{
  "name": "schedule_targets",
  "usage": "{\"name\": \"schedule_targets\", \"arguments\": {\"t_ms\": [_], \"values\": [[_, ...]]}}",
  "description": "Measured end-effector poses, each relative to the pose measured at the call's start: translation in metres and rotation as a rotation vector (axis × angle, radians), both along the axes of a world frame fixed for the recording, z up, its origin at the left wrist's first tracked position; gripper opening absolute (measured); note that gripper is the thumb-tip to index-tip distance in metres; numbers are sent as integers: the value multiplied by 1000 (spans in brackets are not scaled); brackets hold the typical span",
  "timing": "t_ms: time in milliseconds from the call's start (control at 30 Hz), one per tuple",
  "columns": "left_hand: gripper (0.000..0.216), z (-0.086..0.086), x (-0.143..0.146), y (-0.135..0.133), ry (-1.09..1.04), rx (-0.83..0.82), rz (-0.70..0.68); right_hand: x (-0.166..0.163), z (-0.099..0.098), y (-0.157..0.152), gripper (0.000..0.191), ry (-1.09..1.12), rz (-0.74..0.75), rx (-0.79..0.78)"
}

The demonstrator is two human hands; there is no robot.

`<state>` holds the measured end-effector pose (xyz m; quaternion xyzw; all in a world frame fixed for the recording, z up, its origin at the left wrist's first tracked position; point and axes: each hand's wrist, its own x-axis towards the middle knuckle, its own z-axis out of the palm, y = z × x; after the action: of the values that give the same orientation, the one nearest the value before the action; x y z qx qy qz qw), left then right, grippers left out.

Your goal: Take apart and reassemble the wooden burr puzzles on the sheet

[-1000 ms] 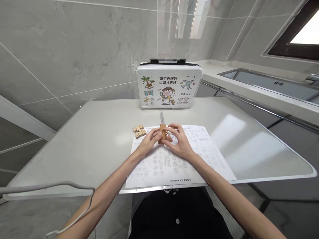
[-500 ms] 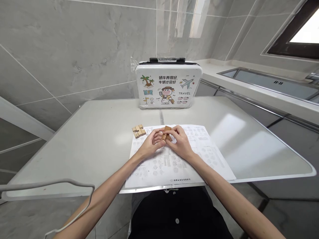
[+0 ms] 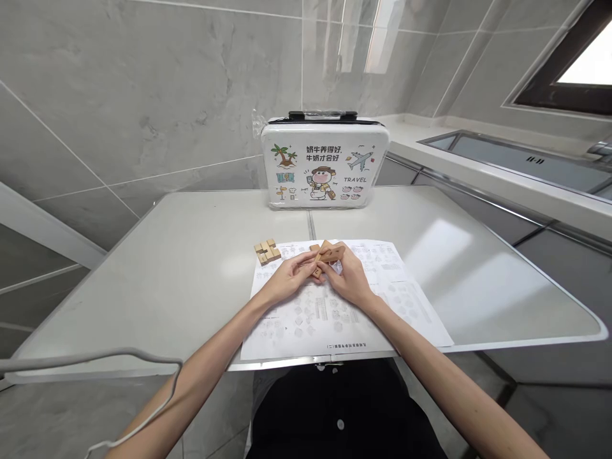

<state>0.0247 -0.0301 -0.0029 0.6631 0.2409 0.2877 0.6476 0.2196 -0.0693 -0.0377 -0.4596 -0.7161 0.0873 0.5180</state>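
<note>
My left hand (image 3: 292,273) and my right hand (image 3: 347,275) meet above the printed sheet (image 3: 287,338), both closed on small wooden puzzle pieces (image 3: 329,255). One piece slants up to the right between the right fingers. Another, with a dark mark on it, points down between the two thumbs. How the pieces fit together is partly hidden by my fingers. Left of my hands, a flat group of notched wooden puzzle pieces (image 3: 267,252) lies at the sheet's upper left corner.
The pale folding table (image 3: 191,274) has a seam down its middle. A white cartoon-printed case (image 3: 325,162) stands upright at the back. A grey cable (image 3: 176,376) hangs at the lower left near my left forearm. A counter with a sink (image 3: 516,156) is at the right.
The wooden pieces in my hands have turned: one now slants to the right, and a marked face shows below. My fingers have shifted around them. The group at the left stays put.
</note>
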Motion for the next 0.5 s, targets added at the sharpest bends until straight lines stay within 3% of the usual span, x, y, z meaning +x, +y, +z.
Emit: {"name": "schedule_targets", "arguments": {"t_ms": [233,333,500], "values": [[56,1,1,-2,42,53,29,0,1,-2,12,-14,20,7],[51,-4,3,-4,83,126,146,0,0,-1,16,-61,14,43],[38,-14,5,-6,151,412,369,2,-3,0,14,-100,-18,61]]}}
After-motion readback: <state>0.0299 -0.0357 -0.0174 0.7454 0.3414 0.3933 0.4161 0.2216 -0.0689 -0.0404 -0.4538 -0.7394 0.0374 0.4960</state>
